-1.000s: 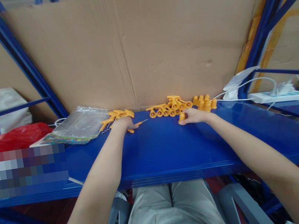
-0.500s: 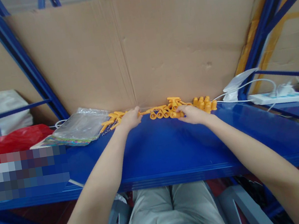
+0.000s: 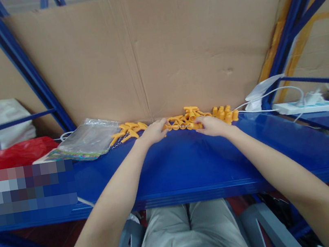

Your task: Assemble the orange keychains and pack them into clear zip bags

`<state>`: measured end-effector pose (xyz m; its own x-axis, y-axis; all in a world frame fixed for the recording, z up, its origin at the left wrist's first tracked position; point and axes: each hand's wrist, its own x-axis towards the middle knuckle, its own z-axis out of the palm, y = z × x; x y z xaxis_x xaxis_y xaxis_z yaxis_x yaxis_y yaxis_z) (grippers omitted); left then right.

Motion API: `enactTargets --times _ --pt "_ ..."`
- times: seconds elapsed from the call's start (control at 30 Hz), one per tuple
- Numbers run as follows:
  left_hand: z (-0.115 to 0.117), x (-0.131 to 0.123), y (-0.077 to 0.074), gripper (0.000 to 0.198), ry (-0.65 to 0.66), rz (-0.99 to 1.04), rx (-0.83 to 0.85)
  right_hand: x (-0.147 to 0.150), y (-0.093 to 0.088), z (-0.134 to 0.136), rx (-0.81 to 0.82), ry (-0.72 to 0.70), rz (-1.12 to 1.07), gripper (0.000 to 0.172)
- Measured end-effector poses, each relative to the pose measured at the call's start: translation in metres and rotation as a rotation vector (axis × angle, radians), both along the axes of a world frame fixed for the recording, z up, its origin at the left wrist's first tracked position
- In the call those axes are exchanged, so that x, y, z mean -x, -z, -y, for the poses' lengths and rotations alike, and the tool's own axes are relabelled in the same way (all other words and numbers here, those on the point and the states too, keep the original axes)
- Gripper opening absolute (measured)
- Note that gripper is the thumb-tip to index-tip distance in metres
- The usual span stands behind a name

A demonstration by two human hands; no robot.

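Note:
Orange plastic pieces lie in a row along the back of the blue shelf [image 3: 186, 165]. My left hand [image 3: 156, 132] is closed round an orange piece, mostly hidden by the fingers. A thin metal chain [image 3: 185, 126] crosses the round orange cups [image 3: 176, 126] between my hands. My right hand [image 3: 213, 126] is closed on an orange cup [image 3: 194, 126] at the right end of these cups. Just behind it stands a T-shaped orange handle [image 3: 191, 111]. Branching orange pieces [image 3: 129, 131] lie left of my left hand, and orange finger-like pieces [image 3: 226, 114] are right of my right hand.
A cardboard sheet [image 3: 202, 43] backs the shelf. At the left are a clear plastic bag [image 3: 90, 136] and a red bag [image 3: 17, 155]. A white power strip [image 3: 307, 106] with cables sits at the right, beside a blue upright [image 3: 289, 30].
My left hand has moved right, nearer my right hand, and a chain now lies across the cups. The right hand has stayed in place.

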<state>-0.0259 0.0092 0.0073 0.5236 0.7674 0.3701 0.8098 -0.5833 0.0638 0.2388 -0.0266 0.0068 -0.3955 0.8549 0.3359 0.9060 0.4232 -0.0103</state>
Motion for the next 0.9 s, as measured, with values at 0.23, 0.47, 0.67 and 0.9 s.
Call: enactTargets --times 0.23,0.47,0.67,0.9 --pt "0.001 -0.002 -0.001 0.033 -0.016 -0.02 -0.014 0.0 0.001 -0.001 0.004 -0.029 -0.047 0.031" --pt "0.01 -0.006 -0.006 0.031 -0.096 -0.043 -0.031 -0.005 0.005 -0.007 -0.063 -0.129 -0.145 0.028" --pt "0.009 -0.007 -0.005 0.027 -0.099 -0.063 -0.04 -0.005 0.007 -0.01 0.002 -0.136 -0.202 0.029" --pt "0.006 -0.006 -0.002 0.025 -0.067 -0.023 -0.064 -0.015 0.01 -0.021 -0.034 -0.132 -0.211 0.027"
